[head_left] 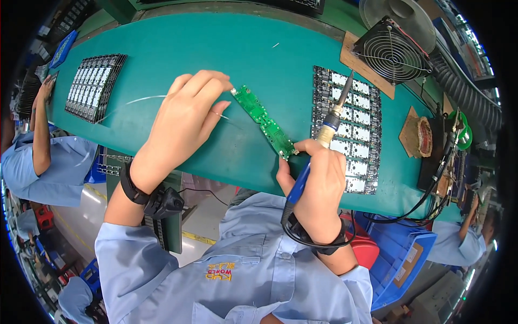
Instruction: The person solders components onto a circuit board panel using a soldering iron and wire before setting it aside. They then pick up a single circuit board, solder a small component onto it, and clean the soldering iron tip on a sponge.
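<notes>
A narrow green circuit board (263, 120) is held at a slant above the green table mat. My left hand (186, 116) is closed round a thin silvery wire (145, 99), which looks like solder. One end of the wire pokes out past the thumb, and the fingertips reach the board's upper end. My right hand (318, 186) grips a soldering iron (327, 129) with a blue and cream handle, its tip pointing up and away from the board. Thumb and forefinger of that same hand pinch the board's lower end.
Black-and-white circuit panels (350, 129) lie beside my right hand; another stack (96, 86) lies far left. A caged fan (393, 51) stands at the back right, near a tip-cleaning sponge (424, 137). Black cables (399, 218) cross the right edge above a blue bin (402, 264). Co-workers sit on both sides.
</notes>
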{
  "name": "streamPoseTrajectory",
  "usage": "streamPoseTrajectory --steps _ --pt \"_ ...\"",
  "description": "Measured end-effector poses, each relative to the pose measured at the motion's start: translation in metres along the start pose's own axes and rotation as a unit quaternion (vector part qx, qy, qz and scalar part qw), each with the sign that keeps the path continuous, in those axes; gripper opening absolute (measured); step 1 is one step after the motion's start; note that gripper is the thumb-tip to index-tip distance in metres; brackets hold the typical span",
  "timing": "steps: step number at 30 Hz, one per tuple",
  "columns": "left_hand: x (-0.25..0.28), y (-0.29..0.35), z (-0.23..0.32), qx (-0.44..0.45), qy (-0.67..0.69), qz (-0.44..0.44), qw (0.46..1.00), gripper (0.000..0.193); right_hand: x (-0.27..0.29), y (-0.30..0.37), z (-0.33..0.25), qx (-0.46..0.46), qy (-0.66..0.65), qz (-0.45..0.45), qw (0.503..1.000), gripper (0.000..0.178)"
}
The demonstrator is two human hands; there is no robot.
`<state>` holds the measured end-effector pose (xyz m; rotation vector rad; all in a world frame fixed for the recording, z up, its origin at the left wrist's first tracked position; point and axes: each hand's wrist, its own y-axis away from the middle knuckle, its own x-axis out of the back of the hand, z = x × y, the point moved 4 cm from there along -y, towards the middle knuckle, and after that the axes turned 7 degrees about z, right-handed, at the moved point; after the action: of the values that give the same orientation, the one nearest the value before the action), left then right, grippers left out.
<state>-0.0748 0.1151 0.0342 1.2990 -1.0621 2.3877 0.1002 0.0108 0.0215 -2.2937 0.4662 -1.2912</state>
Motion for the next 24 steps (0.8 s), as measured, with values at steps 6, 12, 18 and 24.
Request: streamPoseTrajectory --steps 6,12,18,24 --pt "0.007 0.016 0.005 -0.034 -0.024 0.003 0.999 0.018 0.005 -0.001 0.005 -0.024 -0.047 -0.029 0.998 0.039" --pt "0.009 0.027 0.029 -0.117 -0.033 0.014 0.992 0.016 0.003 -0.002 0.009 -0.005 -0.083 -0.038 0.996 0.042" --pt "-0.015 0.036 0.063 -0.214 0.010 -0.042 0.976 0.015 0.005 0.003 0.011 0.010 -0.070 -0.047 0.996 0.042" --pt "-0.019 0.042 0.062 -0.165 0.017 -0.026 0.986 0.022 -0.002 0.005 0.016 0.029 -0.084 -0.005 0.996 0.037"
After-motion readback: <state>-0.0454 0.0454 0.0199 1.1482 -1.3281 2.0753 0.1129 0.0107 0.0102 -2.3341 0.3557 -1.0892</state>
